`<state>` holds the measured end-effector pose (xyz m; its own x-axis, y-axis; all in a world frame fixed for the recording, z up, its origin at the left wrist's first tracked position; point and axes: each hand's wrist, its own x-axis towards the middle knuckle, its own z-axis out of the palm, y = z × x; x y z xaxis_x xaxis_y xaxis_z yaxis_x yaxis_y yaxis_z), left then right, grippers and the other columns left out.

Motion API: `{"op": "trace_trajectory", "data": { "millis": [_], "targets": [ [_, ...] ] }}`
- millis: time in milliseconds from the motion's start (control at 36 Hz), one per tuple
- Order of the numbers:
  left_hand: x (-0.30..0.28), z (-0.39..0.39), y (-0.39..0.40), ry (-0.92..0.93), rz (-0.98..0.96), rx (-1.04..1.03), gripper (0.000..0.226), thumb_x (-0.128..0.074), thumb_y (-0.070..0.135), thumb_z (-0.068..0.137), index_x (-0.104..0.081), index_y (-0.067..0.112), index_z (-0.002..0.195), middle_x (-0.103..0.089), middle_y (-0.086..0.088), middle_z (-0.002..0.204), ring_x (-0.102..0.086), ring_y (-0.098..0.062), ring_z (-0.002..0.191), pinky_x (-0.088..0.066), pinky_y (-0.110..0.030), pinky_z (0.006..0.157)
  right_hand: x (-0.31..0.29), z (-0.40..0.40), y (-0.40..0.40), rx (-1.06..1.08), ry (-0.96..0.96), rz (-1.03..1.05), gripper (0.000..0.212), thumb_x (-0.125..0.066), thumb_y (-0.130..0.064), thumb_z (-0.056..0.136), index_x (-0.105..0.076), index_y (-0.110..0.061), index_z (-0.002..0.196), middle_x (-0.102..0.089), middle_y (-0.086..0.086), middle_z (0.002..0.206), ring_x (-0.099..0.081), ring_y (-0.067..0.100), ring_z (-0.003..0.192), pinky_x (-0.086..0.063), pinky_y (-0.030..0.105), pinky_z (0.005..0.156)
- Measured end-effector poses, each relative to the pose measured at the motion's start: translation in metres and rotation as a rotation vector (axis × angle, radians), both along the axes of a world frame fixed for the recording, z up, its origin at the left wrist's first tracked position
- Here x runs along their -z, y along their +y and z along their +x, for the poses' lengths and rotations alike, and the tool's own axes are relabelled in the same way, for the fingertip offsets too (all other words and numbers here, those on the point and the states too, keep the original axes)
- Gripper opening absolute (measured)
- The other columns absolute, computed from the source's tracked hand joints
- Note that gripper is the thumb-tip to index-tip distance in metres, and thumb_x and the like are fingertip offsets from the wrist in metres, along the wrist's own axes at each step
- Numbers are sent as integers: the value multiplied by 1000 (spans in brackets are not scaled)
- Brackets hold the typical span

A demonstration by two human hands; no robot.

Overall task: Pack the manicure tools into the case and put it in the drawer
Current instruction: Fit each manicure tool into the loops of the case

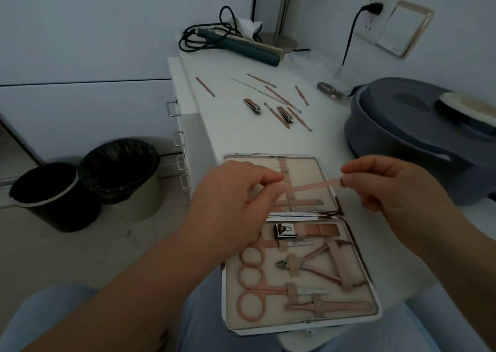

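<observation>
Roughly halfway: the case [349,316] lies open, near half full, far half mostly empty. Left hand [230,204] and right hand [397,188] each pinch an end of a pink tool [314,185] above it. Loose tools [279,102] still wait on the counter [241,137]; the drawer comes last.

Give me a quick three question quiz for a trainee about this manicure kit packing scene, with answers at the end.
1. True or false: the case lies open.
2. What do the left hand and right hand hold between them?
A. nail clipper
B. thin pink tool
C. scissors
3. Fill in: two loose nail clippers lie on the white ____ beyond the case.

Key:
1. True; scissors and nippers are already strapped in its near half.
2. B, the thin pink tool, held above the case's far half.
3. Countertop.
</observation>
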<state>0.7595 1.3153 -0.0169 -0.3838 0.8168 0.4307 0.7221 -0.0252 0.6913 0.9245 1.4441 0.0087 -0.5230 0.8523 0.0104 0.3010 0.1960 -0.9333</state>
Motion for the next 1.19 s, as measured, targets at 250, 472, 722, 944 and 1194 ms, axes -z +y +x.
{"op": "trace_trajectory", "data": {
  "millis": [250,472,722,944,1194],
  "targets": [
    [6,-10,-1,37,-77,27,23,-53,32,77,-69,28,93,-56,24,78,-50,3,87,-35,-8,79,7,15,7,86,-82,-17,21,-67,-9,73,-72,-29,68,-47,-3,43,-39,9,42,-32,24,48],
    [5,-13,0,121,-164,86,27,-51,37,78,-67,31,98,-61,18,93,-46,3,92,-34,-18,84,5,13,14,29,-149,-74,28,-63,0,74,-72,-24,63,-46,4,46,-38,11,41,-31,20,39],
    [5,-13,0,126,-171,88,28,-51,38,75,-67,32,97,-53,23,88,-46,1,93,-36,-27,89,0,5,19,-26,-277,-92,22,-66,-1,74,-69,-17,60,-52,-3,40,-44,5,36,-36,19,40],
    [6,-14,0,139,-186,111,30,-50,42,76,-66,32,100,-58,16,96,-45,-2,96,-35,-28,90,-6,-6,28,-128,-370,-130,14,-68,-3,73,-70,-15,66,-57,0,47,-47,6,41,-38,19,43],
    [3,-19,-7,153,-225,214,41,-47,46,77,-63,29,110,-55,18,104,-41,5,99,-25,-5,88,-12,-10,31,-254,-508,-87,9,-74,-14,71,-68,-18,76,-64,-5,54,-52,4,45,-42,16,44]
  ]
}}
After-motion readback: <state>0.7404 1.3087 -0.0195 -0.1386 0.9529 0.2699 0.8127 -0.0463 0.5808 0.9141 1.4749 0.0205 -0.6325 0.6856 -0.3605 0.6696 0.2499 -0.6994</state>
